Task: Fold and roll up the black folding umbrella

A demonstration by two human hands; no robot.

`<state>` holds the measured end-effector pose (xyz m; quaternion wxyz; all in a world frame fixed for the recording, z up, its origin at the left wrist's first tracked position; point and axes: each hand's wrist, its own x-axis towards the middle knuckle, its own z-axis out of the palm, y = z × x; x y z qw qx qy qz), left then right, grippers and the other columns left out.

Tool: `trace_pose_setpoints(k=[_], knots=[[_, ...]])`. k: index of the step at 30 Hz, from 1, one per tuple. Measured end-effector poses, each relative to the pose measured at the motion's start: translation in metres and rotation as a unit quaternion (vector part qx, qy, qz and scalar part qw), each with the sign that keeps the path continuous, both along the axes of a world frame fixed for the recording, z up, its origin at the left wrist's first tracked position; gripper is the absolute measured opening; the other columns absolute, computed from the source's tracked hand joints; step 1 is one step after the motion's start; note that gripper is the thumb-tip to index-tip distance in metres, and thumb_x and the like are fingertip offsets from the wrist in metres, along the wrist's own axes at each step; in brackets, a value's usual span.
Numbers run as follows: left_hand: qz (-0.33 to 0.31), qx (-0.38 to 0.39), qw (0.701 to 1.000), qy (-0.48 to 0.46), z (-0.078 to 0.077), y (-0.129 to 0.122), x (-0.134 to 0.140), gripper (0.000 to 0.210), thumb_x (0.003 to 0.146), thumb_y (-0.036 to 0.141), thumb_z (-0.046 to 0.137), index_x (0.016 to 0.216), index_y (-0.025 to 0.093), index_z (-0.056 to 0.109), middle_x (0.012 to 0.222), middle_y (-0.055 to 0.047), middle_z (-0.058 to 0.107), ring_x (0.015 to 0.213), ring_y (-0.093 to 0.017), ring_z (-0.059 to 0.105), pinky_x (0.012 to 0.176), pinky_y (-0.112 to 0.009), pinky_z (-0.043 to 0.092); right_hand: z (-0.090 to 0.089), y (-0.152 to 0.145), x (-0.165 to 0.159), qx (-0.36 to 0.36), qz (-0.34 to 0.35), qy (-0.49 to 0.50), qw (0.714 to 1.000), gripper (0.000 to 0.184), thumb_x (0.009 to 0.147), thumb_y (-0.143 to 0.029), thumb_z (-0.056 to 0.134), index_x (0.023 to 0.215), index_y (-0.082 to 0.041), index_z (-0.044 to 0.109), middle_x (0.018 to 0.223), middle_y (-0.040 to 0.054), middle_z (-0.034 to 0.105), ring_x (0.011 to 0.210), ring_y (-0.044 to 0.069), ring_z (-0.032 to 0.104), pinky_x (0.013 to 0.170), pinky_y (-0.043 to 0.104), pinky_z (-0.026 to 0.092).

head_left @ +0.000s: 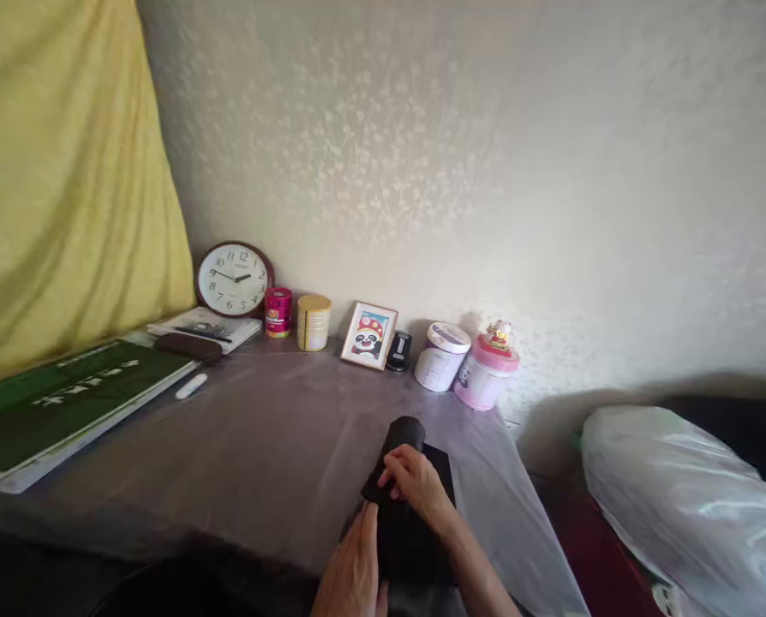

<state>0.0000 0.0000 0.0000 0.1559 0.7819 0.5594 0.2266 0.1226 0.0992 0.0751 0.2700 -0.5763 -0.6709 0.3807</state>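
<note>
Bearings read with 12 o'clock away from the wearer, from the black article.

Position: black article (409, 542) lies on the grey tablecloth (280, 428), near the table edge, under both hands. Its upper part forms a rounded roll (409, 431); long axis runs 1 to 7 o'clock, far end at 1. The flat part extends toward 6. Material uncertain.

Left hand (350, 561): nearly flat, fingers straight and together, tips toward 1 o'clock, against the article's near-left side. Whether it grips cannot be told.

Right hand (415, 482): partly closed, fingers bent over the roll, pointing about 10. Contact appears present; a pinch cannot be confirmed.

Writing: analogue clock (234, 278) at 11, numerals legible, short hand near 2, long hand near 9; small dial lettering unreadable. Green folder (80, 386) at 10, white characters too small to read with certainty. Magenta can (278, 313) and yellow-lidded can (314, 326), both at 11, labels illegible. Framed panda picture (368, 336), just before 12; small print unresolved. White tub (443, 358) and pink-lidded tub (482, 381), 12 to 1, markings unreadable.
</note>
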Motion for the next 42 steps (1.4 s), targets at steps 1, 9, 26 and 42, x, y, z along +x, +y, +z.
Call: trace_pose_setpoints(k=[1,9,26,42], knots=[[0.0,0.013,1.0,-0.014,0.007,-0.001,-0.001,0.074,0.069,0.008,0.042,0.137,0.004,0.012,0.137,-0.02,0.039,0.124,-0.022,0.042,0.099,-0.033,0.041,0.001,-0.001,0.0,0.007,0.003,-0.001,1.0,0.015,0.082,-0.03,0.043,0.074,-0.02,0.05,0.067,-0.0011,0.07,0.042,0.008,0.053,0.053,0.021,0.041],[0.017,-0.017,0.994,0.107,0.032,-0.004,-0.007,0.064,0.072,0.015,0.046,0.134,0.018,0.032,0.113,-0.013,0.058,0.09,-0.021,0.064,0.073,-0.031,0.053,0.008,-0.013,0.0,0.03,0.056,-0.01,0.998,0.019,0.084,-0.032,0.042,0.074,-0.021,0.054,0.071,-0.0006,0.072,0.057,0.012,0.059,0.057,0.022,0.043],[0.065,0.126,0.987,0.081,-0.018,0.004,0.019,0.084,0.063,-0.001,0.039,0.14,0.011,0.008,0.142,-0.015,0.033,0.127,-0.023,0.037,0.099,-0.032,0.043,0.003,-0.031,0.012,0.282,0.142,-0.116,0.942,0.021,0.089,-0.025,0.045,0.091,-0.025,0.066,0.092,0.0006,0.069,0.092,0.016,0.056,0.084,0.03,0.042],[0.059,-0.056,0.992,0.093,0.016,0.004,0.019,0.074,0.068,-0.004,0.029,0.139,0.013,0.019,0.145,-0.012,0.027,0.131,-0.02,0.03,0.102,-0.029,0.036,-0.024,0.063,0.029,0.315,0.103,-0.15,0.932,0.036,0.093,-0.029,0.032,0.094,-0.024,0.067,0.102,0.004,0.068,0.112,0.019,0.051,0.103,0.042,0.029]])
